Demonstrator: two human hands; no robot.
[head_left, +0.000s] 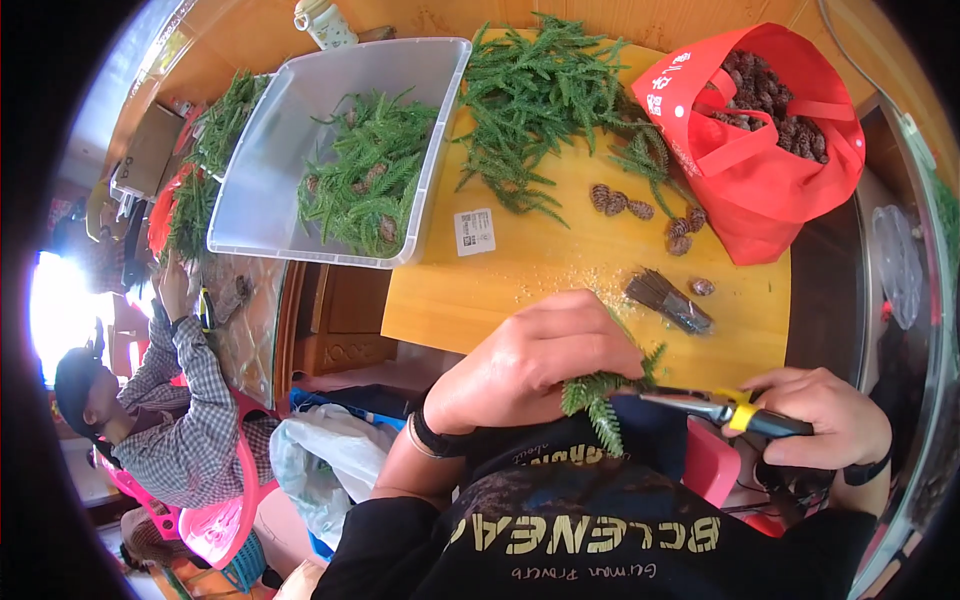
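Observation:
My left hand (545, 355) is closed around a green artificial pine sprig (600, 410), held just off the near edge of the yellow table (450, 310). In my right hand (825, 415) is a pair of pliers (690, 403) with black and yellow handles. Its metal jaws point left and reach the sprig by my left fingers; whether they grip a stem I cannot tell. Beyond my hands lie a bundle of thin brown stems (668, 300) in clear wrap and a single small pine cone (702, 287). More small pine cones (620, 203) lie farther back.
A clear plastic bin (265, 190) with finished-looking green sprigs and cones stands back left. Pine branches (540, 100) are heaped at the back, beside a red bag (790, 210) of pine cones. A white label (474, 231) lies on the table. A person (190, 420) sits at left.

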